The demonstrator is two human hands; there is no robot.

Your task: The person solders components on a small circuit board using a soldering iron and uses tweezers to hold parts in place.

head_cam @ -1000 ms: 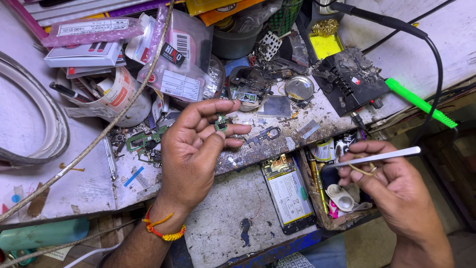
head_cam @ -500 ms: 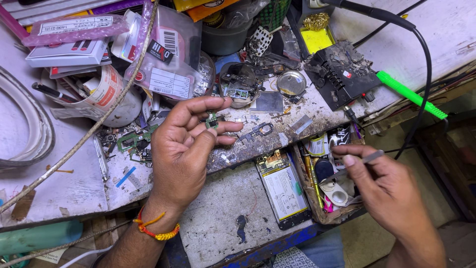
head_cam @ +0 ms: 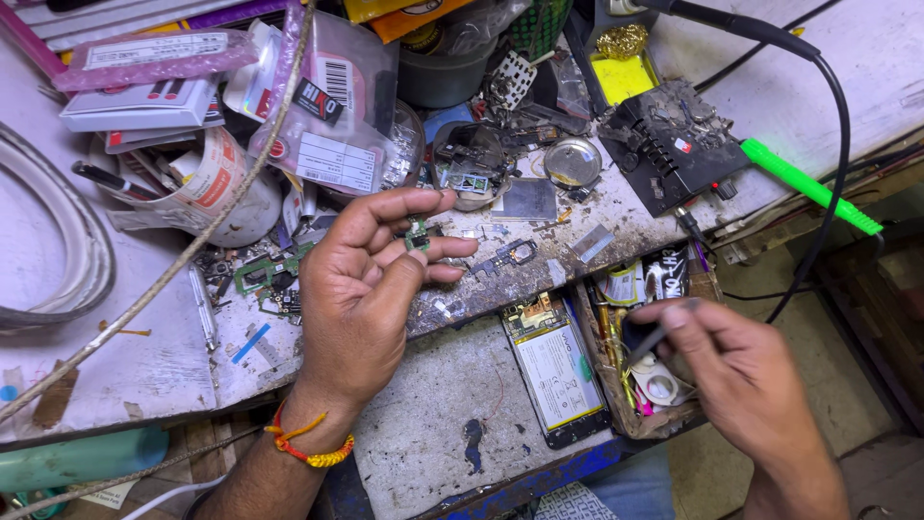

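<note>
My left hand rests palm-up on the worn workbench and pinches a small green circuit board between thumb and fingertips. My right hand is at the lower right, its fingers closed on a thin dark tool. The tool's tip points into a narrow tray of small parts. Between the hands lies an opened phone with its battery showing. A white tape roll sits in the tray under the right hand.
A black soldering station, a green-handled iron and its black cable are at the back right. Plastic packets, a tape roll, a round metal tin and loose boards crowd the back. White cable coils at the left.
My right hand has dropped from holding a white stick-like tool up in the air down to the parts tray. My left hand has kept the small board pinched.
</note>
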